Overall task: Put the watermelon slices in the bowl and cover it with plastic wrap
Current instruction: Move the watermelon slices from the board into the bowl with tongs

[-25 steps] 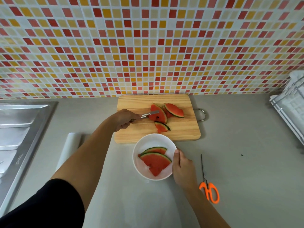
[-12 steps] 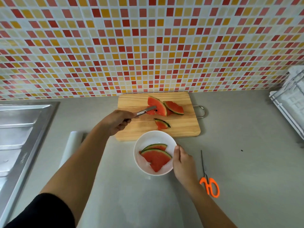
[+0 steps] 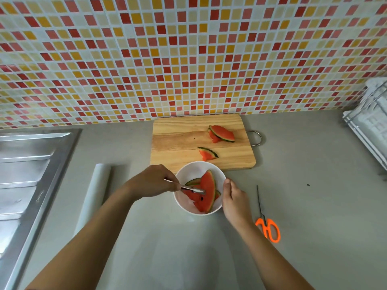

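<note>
A white bowl (image 3: 188, 170) sits on the grey counter just in front of the wooden cutting board (image 3: 173, 141). My left hand (image 3: 152, 181) grips metal tongs (image 3: 193, 189) whose tips pinch a watermelon slice (image 3: 206, 185) inside the bowl, on top of other slices. My right hand (image 3: 232, 197) rests against the bowl's right rim. On the board lie a small slice (image 3: 207, 153) near its front edge and two overlapping slices (image 3: 222, 132) farther back. A roll of plastic wrap (image 3: 94, 191) lies left of the bowl.
Orange-handled scissors (image 3: 267, 225) lie on the counter to the right of my right hand. A steel sink drainboard (image 3: 27, 174) fills the left side. A dish rack (image 3: 372, 126) stands at the far right. A tiled wall rises behind the board.
My left hand carried one slice with the tongs from the cutting board down into the bowl. My right hand stayed at the bowl's rim.
</note>
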